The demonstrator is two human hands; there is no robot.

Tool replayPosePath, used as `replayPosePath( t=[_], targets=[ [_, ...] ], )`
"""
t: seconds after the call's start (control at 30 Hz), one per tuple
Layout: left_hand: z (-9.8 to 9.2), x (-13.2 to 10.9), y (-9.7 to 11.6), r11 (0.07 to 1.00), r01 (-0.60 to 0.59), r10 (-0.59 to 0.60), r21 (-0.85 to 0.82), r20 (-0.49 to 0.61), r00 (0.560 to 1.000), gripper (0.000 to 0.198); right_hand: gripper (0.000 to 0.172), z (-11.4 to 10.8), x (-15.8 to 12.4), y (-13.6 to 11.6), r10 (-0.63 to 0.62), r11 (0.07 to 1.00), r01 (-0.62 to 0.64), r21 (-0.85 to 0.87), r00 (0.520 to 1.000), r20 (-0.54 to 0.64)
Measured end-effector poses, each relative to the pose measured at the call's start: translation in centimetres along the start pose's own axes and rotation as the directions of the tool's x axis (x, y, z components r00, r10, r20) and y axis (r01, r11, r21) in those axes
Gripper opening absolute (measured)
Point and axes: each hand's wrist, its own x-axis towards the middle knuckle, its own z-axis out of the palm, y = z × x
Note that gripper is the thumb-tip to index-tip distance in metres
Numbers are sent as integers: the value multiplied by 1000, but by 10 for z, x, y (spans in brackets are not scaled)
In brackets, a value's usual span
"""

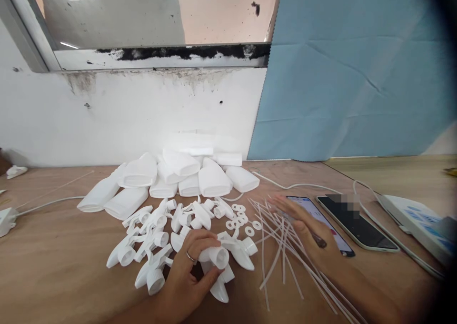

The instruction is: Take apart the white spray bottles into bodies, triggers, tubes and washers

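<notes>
Along the far side of the brown table [60, 262] stands a stained white wall [160, 107] with a scuffed window [221, 16] at left and blue cloth [342, 76] hanging at right.

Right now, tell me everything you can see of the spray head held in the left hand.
The spray head is white and looks like smooth plastic. Its round collar is hollow, with the open end turned toward the right and the camera; no tube shows in it. The left hand grips it, fingers over the top and thumb below, hiding much of its body, so its trigger can't be made out. Other spray heads lie close around and beneath it; whether it touches them is unclear.
</notes>
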Motion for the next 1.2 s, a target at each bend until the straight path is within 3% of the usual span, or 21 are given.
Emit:
replayPosePath(
  t=[0.1,0.2,0.27,0.4,0.57,0.77,0.93,1.07,1.2],
  targets=[
    [1,0,2,1000,-24,24,3,36,999,39,38,-21,7,34,9,948,-24,-318,999,-50],
    [2,-1,1,1000,-17,18,-6,42,999,38,31,-46,12,66,87,893,-162,-420,978,-191],
    [3,-3,0,1000,20,-19,-22,28,999,35,30,-62,11,87,85,865,-178,-469,973,-213],
    [4,-5,-1,988,125,-125,-88,8,992,26,36,-82,3,125,-21,864,-10,-503,998,-56],
    [5,-2,0,977,177,-177,-117,9,984,21,37,-79,-5,148,127,873,-76,-482,989,74],
    [5,-3,-4,971,188,-190,-145,-3,982,22,41,-73,-6,150,160,860,-97,-501,983,84],
    [3,-2,0,973,160,-166,-168,-18,986,22,46,-71,-2,141,113,853,-113,-509,993,-31],
    [1,0,2,952,163,-171,-259,-11,985,20,38,-58,4,107,33,893,-78,-444,994,-108],
    [-1,-2,2,922,182,-189,-340,14,982,19,20,-31,7,47,-125,941,104,-321,991,-44]
  ],
)
